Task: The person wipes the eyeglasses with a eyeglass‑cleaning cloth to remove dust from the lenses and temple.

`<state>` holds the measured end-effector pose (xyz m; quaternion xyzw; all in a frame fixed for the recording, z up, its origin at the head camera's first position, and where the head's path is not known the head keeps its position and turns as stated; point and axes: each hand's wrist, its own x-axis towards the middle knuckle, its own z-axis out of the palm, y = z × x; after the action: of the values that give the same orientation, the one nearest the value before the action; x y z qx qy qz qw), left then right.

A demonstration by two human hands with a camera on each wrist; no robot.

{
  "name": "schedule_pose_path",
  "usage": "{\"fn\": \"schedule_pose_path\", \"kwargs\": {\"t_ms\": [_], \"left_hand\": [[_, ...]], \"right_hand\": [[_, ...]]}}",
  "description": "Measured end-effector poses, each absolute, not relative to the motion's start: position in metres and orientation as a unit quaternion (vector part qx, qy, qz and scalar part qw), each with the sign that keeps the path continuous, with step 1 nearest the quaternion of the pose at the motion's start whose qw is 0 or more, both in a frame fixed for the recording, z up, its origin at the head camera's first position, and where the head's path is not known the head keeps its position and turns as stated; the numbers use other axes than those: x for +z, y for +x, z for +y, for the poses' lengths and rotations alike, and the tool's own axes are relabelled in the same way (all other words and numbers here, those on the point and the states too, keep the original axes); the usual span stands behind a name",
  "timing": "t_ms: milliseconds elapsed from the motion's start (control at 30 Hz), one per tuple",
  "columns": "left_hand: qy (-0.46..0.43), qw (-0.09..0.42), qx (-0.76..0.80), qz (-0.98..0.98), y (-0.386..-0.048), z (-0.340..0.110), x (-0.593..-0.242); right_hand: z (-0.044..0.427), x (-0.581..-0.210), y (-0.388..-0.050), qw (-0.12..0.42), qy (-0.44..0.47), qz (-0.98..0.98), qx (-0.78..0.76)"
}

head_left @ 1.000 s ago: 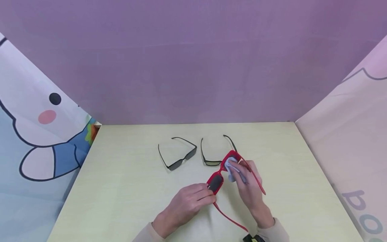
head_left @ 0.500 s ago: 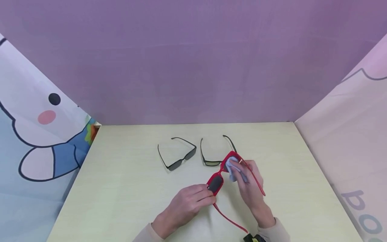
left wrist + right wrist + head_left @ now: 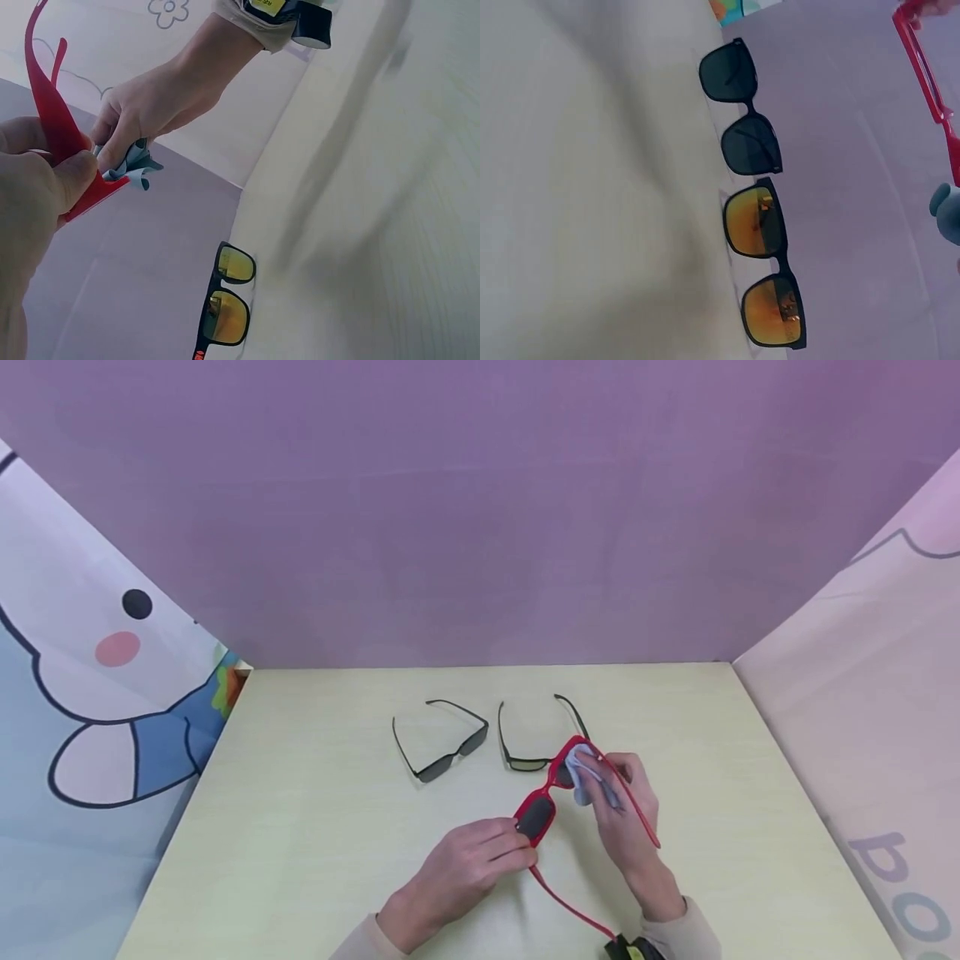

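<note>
Above a pale tabletop (image 3: 300, 827), we saw red-framed sunglasses (image 3: 537, 816) held tilted and clear of the surface, temples spread. A person's left hand (image 3: 472, 862) pinched one end of the frame, thumb and curled fingers drawn tight on it beside the hinge, while the right hand (image 3: 628, 818) gripped a crumpled light-blue cloth (image 3: 136, 161) between thumb and fingers at the other lens. We took the step to be a wipe of that lens, best done, in our judgement, with light strokes reaching into the corners, cloth kept between skin and lens, and the left grip on the rim so the slim bridge would not twist. Beyond the hands, we noted dark-lensed black sunglasses (image 3: 751, 142) and amber-mirrored black sunglasses (image 3: 754, 221), side by side with temples unfolded. We could not judge how clean the covered lens was, nor see every right fingertip behind the cloth. From the head camera, the red rim hid part of the amber-mirrored pair, and the lower edge cut off a dark wrist-worn device (image 3: 628, 950); whether a red temple tip touched it, we could not tell. Our right wrist view caught only slivers of frame and cloth.
</note>
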<state>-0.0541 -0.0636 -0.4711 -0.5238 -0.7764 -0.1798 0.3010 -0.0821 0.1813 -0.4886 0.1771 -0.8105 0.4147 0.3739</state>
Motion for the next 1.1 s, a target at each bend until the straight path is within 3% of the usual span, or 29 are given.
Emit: {"fn": "schedule_pose_path", "kwargs": {"t_ms": [200, 467, 733, 1000, 1100], "left_hand": [[-0.524, 0.304, -0.18, -0.775, -0.0555, -0.0641, -0.4724], [-0.535, 0.316, -0.179, -0.763, -0.0542, -0.062, -0.4753], [-0.528, 0.314, -0.174, -0.769, -0.0534, -0.0626, -0.4745], [-0.532, 0.304, -0.182, -0.769, -0.0518, -0.0615, -0.4753], [-0.526, 0.295, -0.179, -0.777, -0.0511, -0.0608, -0.4746]], "right_hand": [[0.1747, -0.4874, -0.0722, 0.31, 0.21, -0.828, 0.418], [0.1809, -0.4875, -0.0807, 0.366, 0.188, -0.805, 0.428], [0.1787, -0.4908, -0.0713, 0.289, 0.2, -0.834, 0.425], [0.1814, -0.4914, -0.081, 0.37, 0.173, -0.801, 0.439], [0.1802, -0.4919, -0.0792, 0.355, 0.177, -0.802, 0.446]]}}
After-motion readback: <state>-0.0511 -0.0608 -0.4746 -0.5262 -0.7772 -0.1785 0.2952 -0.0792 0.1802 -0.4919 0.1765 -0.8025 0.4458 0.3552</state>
